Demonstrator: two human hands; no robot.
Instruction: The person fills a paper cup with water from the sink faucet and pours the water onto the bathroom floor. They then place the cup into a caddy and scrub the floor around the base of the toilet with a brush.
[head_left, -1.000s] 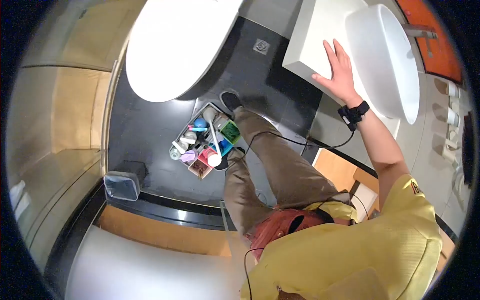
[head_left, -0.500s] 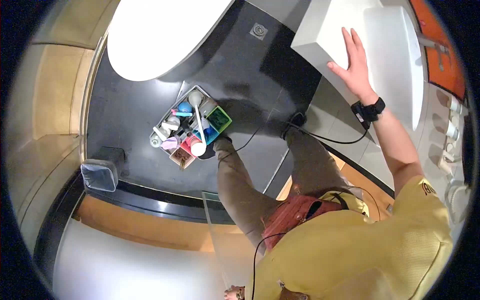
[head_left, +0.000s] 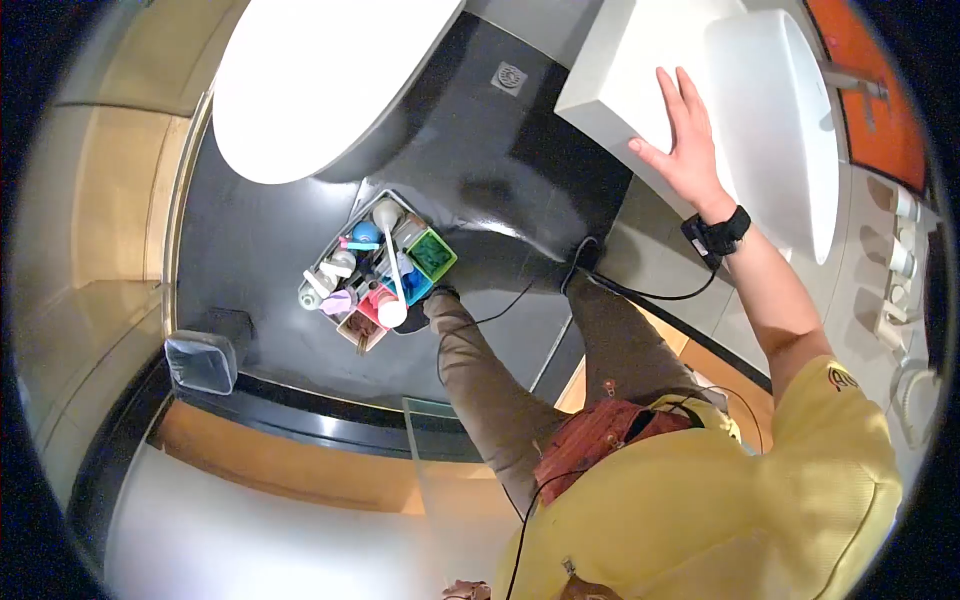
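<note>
My right hand (head_left: 690, 155) is spread with its palm down over the white counter (head_left: 625, 75), beside the white basin (head_left: 770, 130). Whether it presses on the surface I cannot tell. A black watch-like device (head_left: 718, 232) is strapped round that wrist, with a black cable running down from it. Only a sliver of my left hand (head_left: 466, 591) shows at the bottom edge, near the clear glass panel (head_left: 425, 470); its fingers are mostly cut off. On the dark floor ahead of my feet stands a caddy (head_left: 330, 240) full of bottles, coloured tubs and a white-handled brush (head_left: 393, 260).
A large white oval tub (head_left: 320, 80) stands at the upper left. A lined waste bin (head_left: 202, 360) is by the left wall. The floor has a drain (head_left: 509, 77) and a raised dark ledge (head_left: 330, 425). A black cable (head_left: 640, 293) loops near my feet.
The view has shifted slightly, so the counter and my right hand appear a little further left and lower. My left hand has slipped further out at the bottom edge.
</note>
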